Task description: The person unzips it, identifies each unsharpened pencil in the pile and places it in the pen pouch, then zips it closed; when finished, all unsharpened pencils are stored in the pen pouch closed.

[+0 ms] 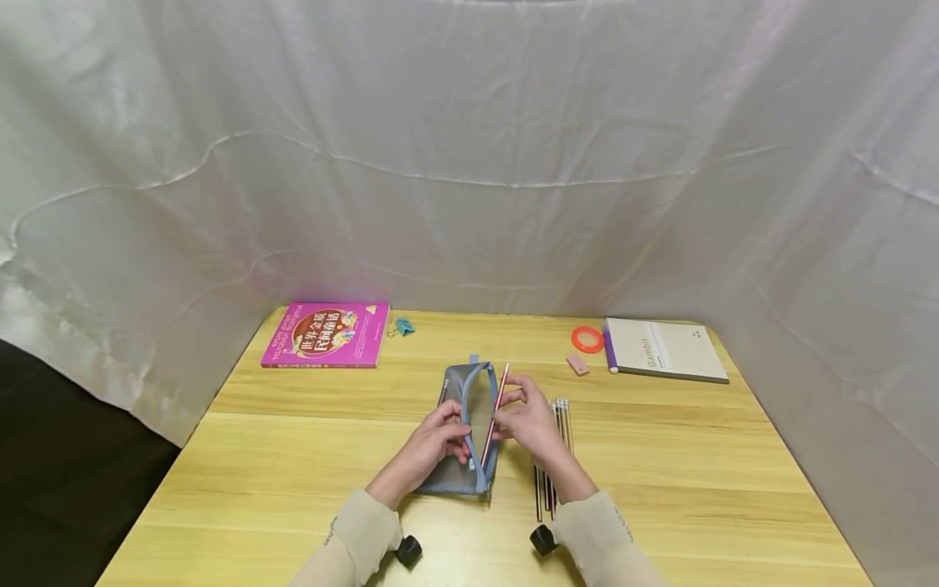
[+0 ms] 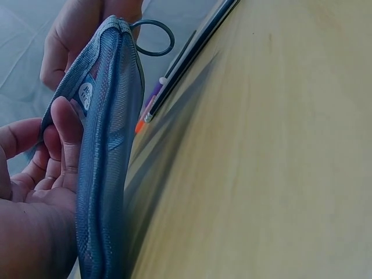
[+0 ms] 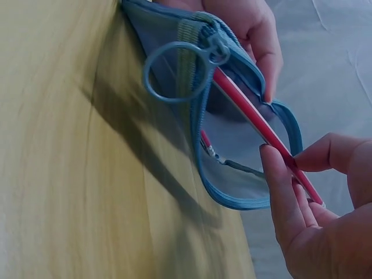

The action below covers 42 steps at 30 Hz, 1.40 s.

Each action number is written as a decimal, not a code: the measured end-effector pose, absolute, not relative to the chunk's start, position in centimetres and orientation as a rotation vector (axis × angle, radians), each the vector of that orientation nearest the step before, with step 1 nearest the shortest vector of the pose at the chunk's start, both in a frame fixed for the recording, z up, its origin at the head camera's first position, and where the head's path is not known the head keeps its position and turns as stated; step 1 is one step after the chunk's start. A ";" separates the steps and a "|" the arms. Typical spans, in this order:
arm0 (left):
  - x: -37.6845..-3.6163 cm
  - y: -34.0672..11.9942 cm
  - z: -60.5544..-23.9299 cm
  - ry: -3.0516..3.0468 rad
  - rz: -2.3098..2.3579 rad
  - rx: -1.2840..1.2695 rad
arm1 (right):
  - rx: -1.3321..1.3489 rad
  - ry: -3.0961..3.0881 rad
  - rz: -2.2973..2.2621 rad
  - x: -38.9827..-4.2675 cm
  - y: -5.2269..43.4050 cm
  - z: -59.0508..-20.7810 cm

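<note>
from the head view: sitting mid-desk (image 1: pixel 293 456), a grey-blue mesh pencil case (image 1: pixel 465 432) with its zip gaping open. pinching the case's left edge with the left hand (image 1: pixel 433 444), fingers curled round the fabric. gripping a red pencil (image 1: pixel 495 414) in the right hand (image 1: pixel 530 424), thumb and fingers closed on the shaft, the pencil lying slantwise over the open mouth, lower end down inside. lying just right of that hand, a row of loose pencils (image 1: pixel 561 424), side by side on the wood. resting at the far left, a pink book (image 1: pixel 326 334), with a blue binder clip (image 1: pixel 402 327) just beside it. sitting at the far right, a notebook (image 1: pixel 663 349), an orange tape ring (image 1: pixel 587 338) touching its left edge, a pink eraser (image 1: pixel 577 364) nearby.

from the left wrist view: curling thumb and fingers of the left hand (image 2: pixel 40 192) onto the case's (image 2: pixel 104 174) mesh wall, holding it upright. dangling at the top, the zip's pull ring (image 2: pixel 152 38). stretching away along the desk, the loose pencils (image 2: pixel 186 58).

from the right wrist view: clamping the red pencil (image 3: pixel 261 125) between the right hand's (image 3: pixel 317 226) thumb and fingers, its far end dipping under the zip and into the case (image 3: pixel 232 145). hanging at the end of the zip, the pull ring (image 3: pixel 174 72). holding the far rim open, the left hand (image 3: pixel 256 35).
</note>
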<state>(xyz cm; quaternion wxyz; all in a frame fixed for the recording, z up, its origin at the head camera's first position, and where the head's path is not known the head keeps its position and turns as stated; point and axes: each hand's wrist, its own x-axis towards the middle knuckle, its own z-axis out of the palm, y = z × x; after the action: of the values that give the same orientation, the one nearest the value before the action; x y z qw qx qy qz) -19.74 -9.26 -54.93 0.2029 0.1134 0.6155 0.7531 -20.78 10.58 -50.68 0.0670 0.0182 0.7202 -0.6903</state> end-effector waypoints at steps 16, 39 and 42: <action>-19.5 -9.0 -54.8 1.721 2.102 0.292 | -0.058 2.120 -2.011 -20.5 10.0 -51.1; -19.4 -8.8 -54.3 1.675 2.125 0.345 | 0.030 2.167 -1.976 -20.5 9.4 -51.4; -19.3 -8.9 -54.3 1.673 2.125 0.346 | 0.042 2.181 -1.967 -20.3 9.3 -51.2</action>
<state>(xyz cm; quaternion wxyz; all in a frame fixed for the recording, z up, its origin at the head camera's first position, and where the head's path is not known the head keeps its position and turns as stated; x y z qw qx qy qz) -19.34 -8.87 -54.32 0.2061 0.1243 0.6003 0.7627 -20.33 9.32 -51.22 0.1019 0.0141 0.7386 -0.6663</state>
